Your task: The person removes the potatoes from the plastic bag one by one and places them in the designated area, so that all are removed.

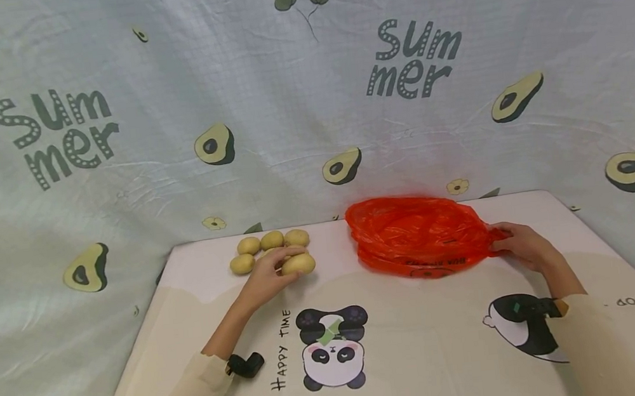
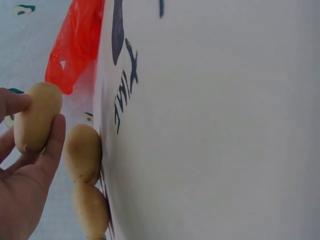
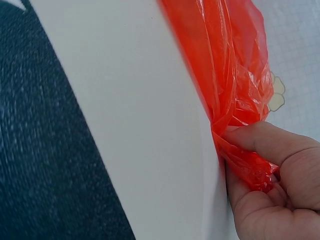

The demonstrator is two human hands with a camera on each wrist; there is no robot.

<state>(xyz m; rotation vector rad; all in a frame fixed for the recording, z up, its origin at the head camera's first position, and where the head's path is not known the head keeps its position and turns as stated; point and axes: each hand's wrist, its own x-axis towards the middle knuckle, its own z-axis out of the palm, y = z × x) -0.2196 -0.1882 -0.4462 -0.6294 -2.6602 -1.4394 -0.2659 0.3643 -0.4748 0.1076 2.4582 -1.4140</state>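
A yellow potato [image 1: 298, 264] is in my left hand [image 1: 270, 278], pinched between thumb and fingers; the left wrist view shows this potato [image 2: 39, 117] raised off the table. Several more potatoes [image 1: 249, 246] lie grouped just behind and left of that hand, some partly hidden by it. To the right, a red plastic bag [image 1: 413, 233] lies spread on the table with its mouth facing up. My right hand [image 1: 526, 247] grips the bag's gathered right end, and in the right wrist view the bunched red plastic [image 3: 245, 165] sits between thumb and fingers.
A pale tablecloth [image 1: 423, 341] printed with a panda and lettering covers the table. Behind the table's far edge hangs a light curtain [image 1: 262, 101] with avocado and "summer" prints. Between the potatoes and the bag lies a strip of bare cloth.
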